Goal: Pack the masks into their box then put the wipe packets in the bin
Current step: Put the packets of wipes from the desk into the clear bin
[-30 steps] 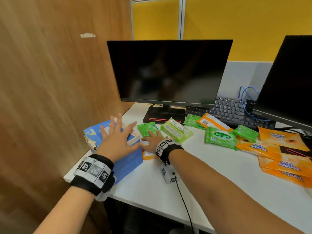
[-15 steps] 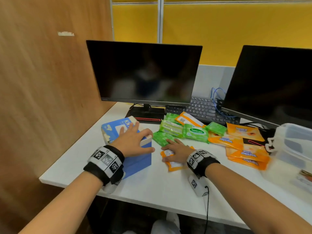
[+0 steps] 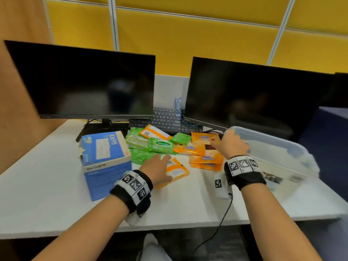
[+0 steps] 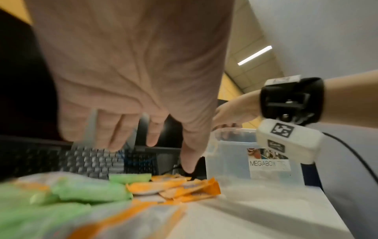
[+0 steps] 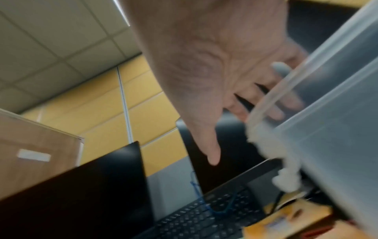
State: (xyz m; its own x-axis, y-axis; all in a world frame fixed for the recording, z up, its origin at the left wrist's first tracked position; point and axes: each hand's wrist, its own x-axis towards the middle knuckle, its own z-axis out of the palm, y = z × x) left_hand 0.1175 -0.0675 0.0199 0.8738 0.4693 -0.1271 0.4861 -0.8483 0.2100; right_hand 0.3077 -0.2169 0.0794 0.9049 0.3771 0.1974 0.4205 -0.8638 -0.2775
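The blue KN95 mask box stands shut on the left of the white desk. Green wipe packets and orange ones lie heaped in the middle. My left hand hovers flat, fingers straight, over a lone orange packet beside the box and holds nothing. My right hand is at the near left corner of the clear plastic bin. In the right wrist view its fingers hook over the bin's rim and show through the wall, with the thumb outside.
Two dark monitors stand at the back with a black keyboard between them. A wooden partition closes the left side. A black cable hangs from my right wrist over the desk's front edge.
My left hand came off the mask box and moved right over the orange packet. My right hand left that packet and reached right to the bin's rim. The view turned right.
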